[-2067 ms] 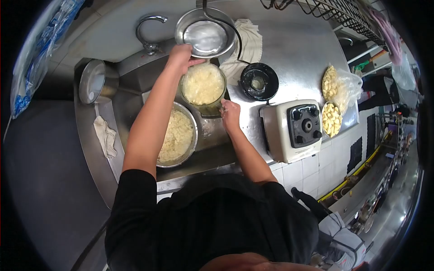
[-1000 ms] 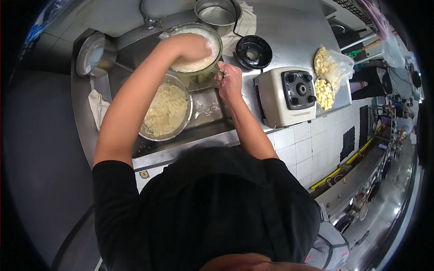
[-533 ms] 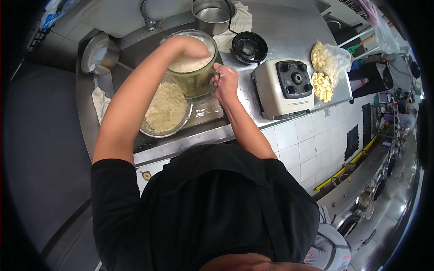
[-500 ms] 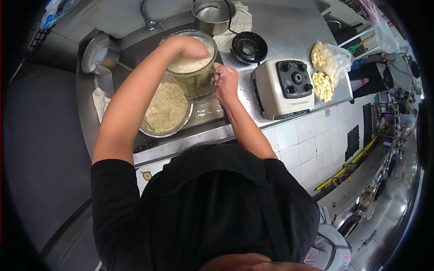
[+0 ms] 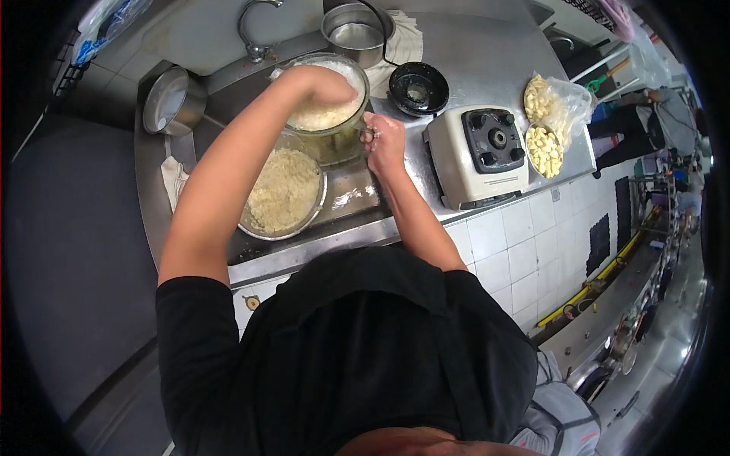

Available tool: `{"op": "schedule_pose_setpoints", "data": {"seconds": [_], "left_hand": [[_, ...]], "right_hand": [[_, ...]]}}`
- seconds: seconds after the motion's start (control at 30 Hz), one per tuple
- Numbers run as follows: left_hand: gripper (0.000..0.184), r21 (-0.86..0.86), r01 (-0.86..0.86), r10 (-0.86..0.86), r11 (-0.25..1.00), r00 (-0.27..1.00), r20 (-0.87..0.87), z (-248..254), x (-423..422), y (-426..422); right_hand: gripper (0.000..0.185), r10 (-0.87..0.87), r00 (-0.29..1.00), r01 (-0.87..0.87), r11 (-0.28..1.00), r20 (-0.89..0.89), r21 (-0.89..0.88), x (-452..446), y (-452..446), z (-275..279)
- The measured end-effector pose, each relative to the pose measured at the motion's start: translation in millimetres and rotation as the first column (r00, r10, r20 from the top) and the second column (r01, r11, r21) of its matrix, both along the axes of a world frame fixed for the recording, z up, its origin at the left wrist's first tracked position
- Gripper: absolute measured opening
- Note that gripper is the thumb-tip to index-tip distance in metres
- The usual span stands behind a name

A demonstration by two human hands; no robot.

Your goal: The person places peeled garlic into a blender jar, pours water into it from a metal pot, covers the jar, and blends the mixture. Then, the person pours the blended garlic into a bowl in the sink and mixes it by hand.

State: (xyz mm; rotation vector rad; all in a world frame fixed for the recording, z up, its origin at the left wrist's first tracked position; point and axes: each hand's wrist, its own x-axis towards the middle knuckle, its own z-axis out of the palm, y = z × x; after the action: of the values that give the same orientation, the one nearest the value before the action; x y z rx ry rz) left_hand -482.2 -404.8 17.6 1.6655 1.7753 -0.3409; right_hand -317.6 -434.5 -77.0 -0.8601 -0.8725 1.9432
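A clear blender jug (image 5: 338, 144) with pale, frothy liquid near its rim stands over the sink. My left hand (image 5: 331, 85) reaches down into the jug's mouth, its fingers hidden in the contents. At the jug's right side my right hand (image 5: 386, 143) is closed around the handle, with pale bits stuck to the skin. Below the jug, towards me, a metal bowl (image 5: 320, 199) holds a heap of pale mashed food (image 5: 283, 194), partly covered from view by my left forearm.
Right of the sink stands the blender base (image 5: 456, 163), with a black lid-like part (image 5: 418, 89) behind it. Bowls of pale peeled pieces (image 5: 544, 150) and a plastic bag (image 5: 570, 106) sit farther right. Metal pots (image 5: 356, 34) and a faucet (image 5: 257, 50) are behind. Another person (image 5: 658, 125) stands far right.
The view has shifted slightly, so the sink and counter sit a little lower. My left hand stays inside the jug and my right hand keeps its hold on the handle.
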Motion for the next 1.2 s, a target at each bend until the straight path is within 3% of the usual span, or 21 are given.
{"op": "schedule_pose_setpoints", "data": {"seconds": [0.13,0.27,0.33,0.53,0.67,0.73,0.97,1.07,1.2], "left_hand": [[0.051,-0.143,-0.170,0.194,0.975,0.965,0.178,2.6,3.0,-0.1],[0.047,-0.083,-0.165,0.176,0.983,0.973,0.149,-5.5,4.8,2.2],[0.045,-0.229,-0.248,0.301,0.941,0.924,0.236,-2.9,6.7,3.1],[0.042,-0.094,-0.195,0.205,0.976,0.971,0.119,-3.1,3.9,3.3],[0.041,-0.136,-0.152,0.167,0.979,0.980,0.110,-11.3,-5.0,2.6],[0.044,-0.331,-0.252,0.326,0.909,0.926,0.190,-4.6,-3.6,-2.3],[0.037,-0.234,-0.153,0.173,0.960,0.983,0.069,29.3,2.1,-7.4],[0.031,-0.287,-0.252,0.319,0.924,0.923,0.216,33.4,-2.1,-7.5],[0.029,-0.260,-0.205,0.269,0.944,0.932,0.242,60.9,4.5,-11.7]], "right_hand": [[0.019,-0.031,1.000,0.030,0.999,-0.007,-0.021,-1.2,-1.0,-4.2],[0.019,-0.075,0.997,0.073,0.995,-0.019,-0.068,-4.1,-1.5,-8.2],[0.020,-0.081,0.997,0.079,0.995,-0.019,-0.061,-4.6,-0.8,-8.5],[0.020,-0.037,0.999,0.037,0.999,0.018,-0.026,-4.4,2.7,-6.2],[0.019,-0.011,1.000,0.012,1.000,0.002,-0.010,-7.7,2.7,-11.7],[0.019,-0.026,0.999,0.025,1.000,0.033,0.015,-8.8,1.4,-7.5],[0.020,0.050,0.999,-0.049,0.995,-0.013,0.084,-7.0,6.7,-0.1],[0.019,0.060,0.998,-0.059,0.997,-0.012,0.054,-4.8,8.3,6.3],[0.018,0.055,0.998,-0.055,0.998,-0.013,0.035,-5.6,6.2,8.6]]}}
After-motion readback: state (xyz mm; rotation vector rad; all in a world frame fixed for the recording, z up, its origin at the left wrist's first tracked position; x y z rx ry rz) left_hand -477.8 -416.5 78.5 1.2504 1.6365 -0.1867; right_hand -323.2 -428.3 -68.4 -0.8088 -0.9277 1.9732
